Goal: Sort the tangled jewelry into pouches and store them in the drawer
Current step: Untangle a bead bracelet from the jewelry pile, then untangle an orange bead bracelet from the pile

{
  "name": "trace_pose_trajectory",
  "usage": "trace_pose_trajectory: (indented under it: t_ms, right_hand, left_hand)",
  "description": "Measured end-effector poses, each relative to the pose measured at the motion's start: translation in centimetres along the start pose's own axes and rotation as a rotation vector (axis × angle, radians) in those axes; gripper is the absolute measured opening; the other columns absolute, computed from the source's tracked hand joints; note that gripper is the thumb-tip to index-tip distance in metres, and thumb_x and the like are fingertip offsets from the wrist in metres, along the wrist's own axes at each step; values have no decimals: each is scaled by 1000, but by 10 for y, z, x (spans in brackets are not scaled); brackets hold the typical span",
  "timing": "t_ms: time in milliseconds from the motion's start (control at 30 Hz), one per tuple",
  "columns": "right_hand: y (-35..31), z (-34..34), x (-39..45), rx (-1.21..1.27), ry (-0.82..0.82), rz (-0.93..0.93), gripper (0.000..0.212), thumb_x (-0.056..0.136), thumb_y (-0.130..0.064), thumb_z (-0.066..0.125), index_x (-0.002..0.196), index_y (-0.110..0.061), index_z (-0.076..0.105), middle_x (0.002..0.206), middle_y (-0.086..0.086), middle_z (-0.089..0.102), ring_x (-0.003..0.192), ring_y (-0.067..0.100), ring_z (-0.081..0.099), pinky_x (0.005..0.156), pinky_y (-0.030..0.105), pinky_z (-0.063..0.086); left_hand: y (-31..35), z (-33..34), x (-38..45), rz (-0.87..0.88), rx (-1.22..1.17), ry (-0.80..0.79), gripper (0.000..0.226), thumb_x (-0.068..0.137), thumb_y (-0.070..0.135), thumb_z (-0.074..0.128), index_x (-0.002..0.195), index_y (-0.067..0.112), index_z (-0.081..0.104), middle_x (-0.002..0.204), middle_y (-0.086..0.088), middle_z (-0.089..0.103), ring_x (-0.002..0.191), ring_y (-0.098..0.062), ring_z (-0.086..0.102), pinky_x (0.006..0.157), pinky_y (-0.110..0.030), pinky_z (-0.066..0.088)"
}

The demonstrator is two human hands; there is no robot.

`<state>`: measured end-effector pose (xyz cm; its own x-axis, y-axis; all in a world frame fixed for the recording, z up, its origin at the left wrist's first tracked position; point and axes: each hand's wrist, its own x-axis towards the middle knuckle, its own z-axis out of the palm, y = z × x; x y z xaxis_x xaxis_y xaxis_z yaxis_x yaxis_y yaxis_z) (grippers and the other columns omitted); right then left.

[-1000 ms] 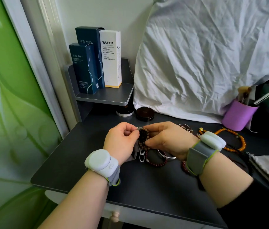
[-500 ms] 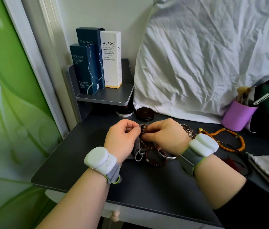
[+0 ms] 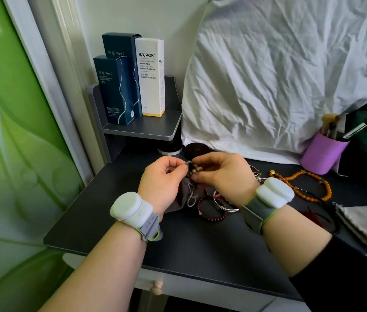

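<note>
At frame centre, our left hand [image 3: 163, 176] pinched the grey pouch [image 3: 183, 194] mouth while our right hand [image 3: 220, 174] gripped the wooden bead bracelet [image 3: 195, 170] above the dark surface [image 3: 189, 244], touching the pouch.

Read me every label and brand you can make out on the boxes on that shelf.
"WUPOK", "AMINO ACID MOISTURIZING CLEANSING FOAM": white box.
"Key C": taller dark blue box, after two characters too blurred to read.
"Key C": front dark blue box, likewise.
All smaller print on the three boxes: too small to read.
</note>
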<state>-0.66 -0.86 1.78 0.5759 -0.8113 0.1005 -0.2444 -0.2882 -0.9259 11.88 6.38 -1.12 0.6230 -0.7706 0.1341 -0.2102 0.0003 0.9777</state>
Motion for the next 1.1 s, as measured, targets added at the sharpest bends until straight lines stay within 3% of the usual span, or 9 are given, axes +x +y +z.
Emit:
trace_pose_trajectory:
  t_ms: [200,300,433,600,700,867,933,1033,1100]
  right_hand:
    - [-8,-3,-3,134,23,36,17,69,-3,79,78,-14,69,66,2,70,56,18,66,61,28,57]
    - [-6,1,-5,81,21,27,9,73,-7,77,71,-15,72,64,5,70,58,18,63,63,31,57]
    - [-4,6,-2,-48,71,18,14,73,-11,75,66,-22,71,60,2,67,49,14,55,52,28,52]
    - [2,-7,-1,-47,98,52,18,71,-8,75,64,-25,70,59,2,66,54,19,56,58,35,53]
    - [9,-21,-2,-108,105,46,19,72,-7,74,67,-26,70,60,-1,66,53,9,58,60,26,52]
    - [21,-45,-8,-268,66,31,20,73,-9,74,70,-29,71,66,-6,70,55,3,59,62,20,52]
    - [27,-53,-11,-374,31,12,19,73,-12,74,73,-31,71,75,-7,72,67,4,63,68,16,50]
    - [36,-61,-16,-552,-38,-15,16,71,-18,74,76,-33,72,74,-13,68,70,-2,61,62,2,40]
    - [43,-65,-20,-613,-74,-31,17,71,-19,74,77,-34,71,73,-17,63,71,0,59,64,4,39]
  left_hand:
    - [-1,-4,2,6,-18,23,5,82,18,66,82,21,70,77,-6,70,71,-22,63,71,-39,50]
    - [-1,-3,0,13,-6,12,5,81,18,67,80,22,70,70,1,68,63,-15,61,64,-32,47]
    - [0,-2,0,25,-19,-11,6,82,19,66,80,24,69,68,0,67,61,-16,60,63,-33,49]
    - [-3,-8,7,82,43,57,9,81,18,66,77,26,67,65,5,64,53,-8,55,60,-27,45]
    - [-2,-11,12,128,98,79,10,81,20,66,75,28,67,67,8,65,59,-7,56,63,-26,46]
    - [-4,1,6,172,259,-3,15,81,21,67,71,31,64,63,14,62,57,7,55,55,-4,39]
    - [-7,7,2,156,303,-40,15,82,21,66,71,30,63,64,12,62,58,8,55,56,-4,39]
    - [-11,16,0,136,363,-96,11,83,21,65,75,29,63,64,12,60,54,7,53,52,-6,39]
    - [-14,22,-1,124,404,-139,8,84,24,64,78,28,62,65,11,59,51,2,52,50,-9,39]
